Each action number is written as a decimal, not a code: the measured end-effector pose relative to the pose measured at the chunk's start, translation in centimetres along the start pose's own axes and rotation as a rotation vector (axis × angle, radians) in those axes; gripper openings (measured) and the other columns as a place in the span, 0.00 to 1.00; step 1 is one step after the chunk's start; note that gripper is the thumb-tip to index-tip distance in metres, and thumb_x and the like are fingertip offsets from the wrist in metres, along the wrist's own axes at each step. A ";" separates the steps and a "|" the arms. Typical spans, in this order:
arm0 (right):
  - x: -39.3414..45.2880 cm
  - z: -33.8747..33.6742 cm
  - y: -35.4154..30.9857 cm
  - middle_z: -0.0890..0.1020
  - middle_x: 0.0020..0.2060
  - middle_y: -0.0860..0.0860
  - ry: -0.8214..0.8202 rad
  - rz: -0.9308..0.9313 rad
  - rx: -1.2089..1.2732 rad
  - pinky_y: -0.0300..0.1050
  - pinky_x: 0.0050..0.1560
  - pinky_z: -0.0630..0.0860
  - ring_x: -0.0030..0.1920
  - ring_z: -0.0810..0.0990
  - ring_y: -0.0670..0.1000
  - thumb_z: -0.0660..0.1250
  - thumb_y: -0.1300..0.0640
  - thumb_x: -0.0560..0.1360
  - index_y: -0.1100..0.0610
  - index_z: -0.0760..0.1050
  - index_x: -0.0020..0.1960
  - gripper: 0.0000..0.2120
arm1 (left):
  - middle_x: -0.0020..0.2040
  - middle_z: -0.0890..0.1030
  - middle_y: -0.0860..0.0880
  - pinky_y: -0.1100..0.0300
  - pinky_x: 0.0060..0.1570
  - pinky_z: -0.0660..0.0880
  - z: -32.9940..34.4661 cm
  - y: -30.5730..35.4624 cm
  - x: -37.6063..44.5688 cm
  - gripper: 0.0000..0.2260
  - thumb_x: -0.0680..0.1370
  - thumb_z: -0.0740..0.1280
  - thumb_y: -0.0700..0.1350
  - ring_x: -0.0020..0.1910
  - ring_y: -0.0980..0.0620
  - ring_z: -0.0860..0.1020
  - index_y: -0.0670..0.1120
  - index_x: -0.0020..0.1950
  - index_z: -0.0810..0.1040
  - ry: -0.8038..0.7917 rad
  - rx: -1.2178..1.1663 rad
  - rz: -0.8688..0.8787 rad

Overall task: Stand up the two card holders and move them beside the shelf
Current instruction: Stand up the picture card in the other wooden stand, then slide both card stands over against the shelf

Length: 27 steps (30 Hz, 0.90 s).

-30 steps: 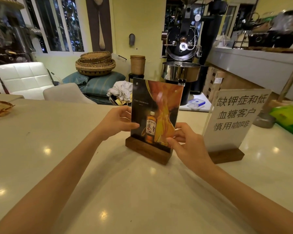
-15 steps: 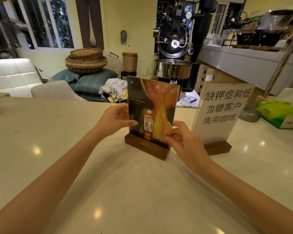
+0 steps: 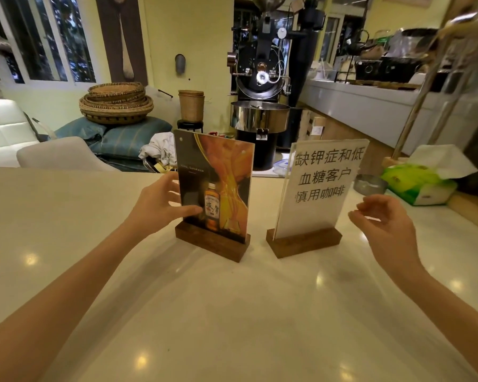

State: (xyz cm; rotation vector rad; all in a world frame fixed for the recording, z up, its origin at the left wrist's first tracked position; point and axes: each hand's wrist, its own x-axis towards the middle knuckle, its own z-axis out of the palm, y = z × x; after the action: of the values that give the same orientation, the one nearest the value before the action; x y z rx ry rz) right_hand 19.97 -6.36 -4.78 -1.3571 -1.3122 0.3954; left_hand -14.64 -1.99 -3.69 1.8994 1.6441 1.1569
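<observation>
2 card holders stand upright on a pale counter point(image 3: 122, 271), each a clear panel in a dark wooden base. The left hand point(image 3: 156, 208) clasps the left edge of the poster holder point(image 3: 214, 188), thumb on its front face and fingers behind, while the text holder point(image 3: 319, 191) stands just right of that grip, a narrow gap between the 2 bases. The right hand point(image 3: 384, 224) hovers just right of the text holder, fingers loosely curled and apart, touching nothing; a green tissue pack point(image 3: 420, 183) lies beyond it.
</observation>
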 end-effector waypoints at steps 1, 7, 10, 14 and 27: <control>0.6 -0.2 0.4 0.77 0.51 0.53 -0.042 0.080 -0.005 0.46 0.52 0.74 0.51 0.77 0.53 0.70 0.62 0.70 0.57 0.70 0.58 0.18 | 0.51 0.77 0.48 0.56 0.47 0.75 0.1 0.0 -0.2 0.29 0.66 0.75 0.45 0.49 0.48 0.78 0.45 0.64 0.69 0.028 0.016 0.015; 2.7 0.6 1.1 0.77 0.52 0.48 -0.366 0.205 0.080 0.41 0.50 0.73 0.54 0.75 0.51 0.69 0.64 0.70 0.56 0.69 0.60 0.20 | 0.51 0.81 0.42 0.56 0.47 0.75 1.0 -0.8 -1.1 0.25 0.66 0.75 0.43 0.44 0.48 0.78 0.42 0.60 0.71 0.095 0.055 0.056; 3.1 1.0 1.3 0.78 0.49 0.47 -0.423 0.167 0.092 0.34 0.39 0.74 0.51 0.77 0.50 0.68 0.65 0.71 0.54 0.71 0.56 0.16 | 0.53 0.81 0.40 0.56 0.45 0.75 1.2 -1.0 -1.2 0.26 0.66 0.75 0.44 0.45 0.47 0.78 0.43 0.61 0.71 0.095 0.048 0.030; 4.1 0.5 1.6 0.78 0.53 0.52 -0.482 0.138 0.067 0.44 0.52 0.75 0.55 0.77 0.54 0.66 0.65 0.72 0.58 0.71 0.60 0.17 | 0.53 0.81 0.39 0.55 0.46 0.76 1.3 -1.0 -1.1 0.26 0.66 0.75 0.44 0.45 0.47 0.78 0.43 0.60 0.71 0.106 0.050 0.019; 5.6 -3.9 2.9 0.78 0.50 0.44 -0.517 0.158 -0.037 0.44 0.50 0.76 0.53 0.76 0.51 0.64 0.68 0.72 0.56 0.70 0.64 0.21 | 0.47 0.79 0.47 0.50 0.49 0.77 5.4 1.7 0.8 0.24 0.66 0.75 0.43 0.46 0.47 0.78 0.43 0.59 0.70 0.041 0.020 0.074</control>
State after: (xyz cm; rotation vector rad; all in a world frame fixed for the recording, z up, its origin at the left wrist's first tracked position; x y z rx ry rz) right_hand 26.28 -2.74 -3.63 -1.4486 -1.6373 0.8782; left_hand -9.39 -0.46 -5.41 1.9771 1.6248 1.2198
